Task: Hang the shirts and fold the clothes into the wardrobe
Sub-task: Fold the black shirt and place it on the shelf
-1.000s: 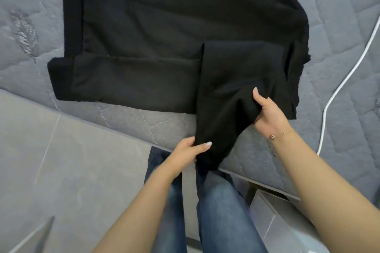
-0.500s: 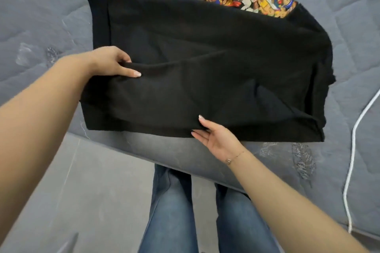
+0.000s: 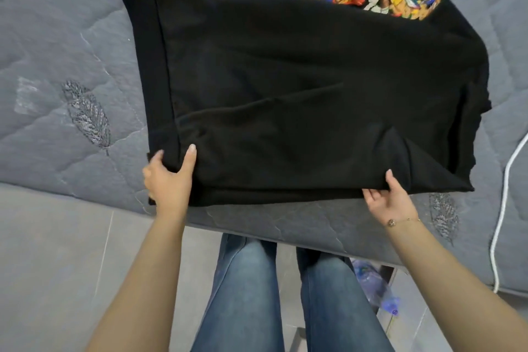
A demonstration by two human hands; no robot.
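2 hands (image 3: 168, 180) (image 3: 388, 200) grip 1 black garment (image 3: 300, 88).

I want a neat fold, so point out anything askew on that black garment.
The black garment bunches at its right edge, and a diagonal crease runs across the middle. Both hands, left hand and right hand, grip the near edge.

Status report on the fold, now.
Left hand and right hand both grip black garment's near edge. Garment flat on mattress. Nothing in the way.
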